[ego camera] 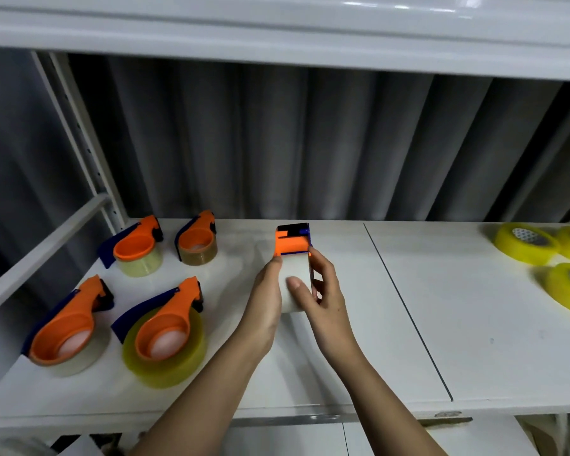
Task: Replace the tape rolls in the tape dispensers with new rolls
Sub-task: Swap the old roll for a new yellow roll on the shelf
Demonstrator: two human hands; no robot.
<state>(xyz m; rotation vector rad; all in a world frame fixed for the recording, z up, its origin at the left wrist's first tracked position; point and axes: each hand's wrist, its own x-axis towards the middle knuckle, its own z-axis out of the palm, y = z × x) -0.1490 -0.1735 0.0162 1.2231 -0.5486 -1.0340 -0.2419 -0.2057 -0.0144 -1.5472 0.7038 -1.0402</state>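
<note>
Both our forearms reach up from the bottom edge to the middle of the white shelf [408,291], where the two hands meet round one tape dispenser [293,242] and the pale roll of tape [295,284] seated in it. Our left hand [269,301] cups the roll from the left side, fingers curled behind it and out of sight, the thumb lying up along its left edge just under the orange body. Our right hand [326,291] closes on it from the right: the thumb presses flat on the near face of the roll, and the fingers bend round its right edge. So each grip is wrapped on the roll rather than spread. We cannot tell whether the dispenser rests on the shelf or is lifted off it.

To our left on the same shelf lie four more orange-and-blue dispensers, each with a roll in it: a near left one [68,330] on clear tape, a near right one [165,330] on thick yellowish tape, a far left one [135,246] and a far right one [198,238] on brownish tape. Well apart, at the right end of the shelf, we see three yellow rolls [525,243] lying flat, close together.
</note>
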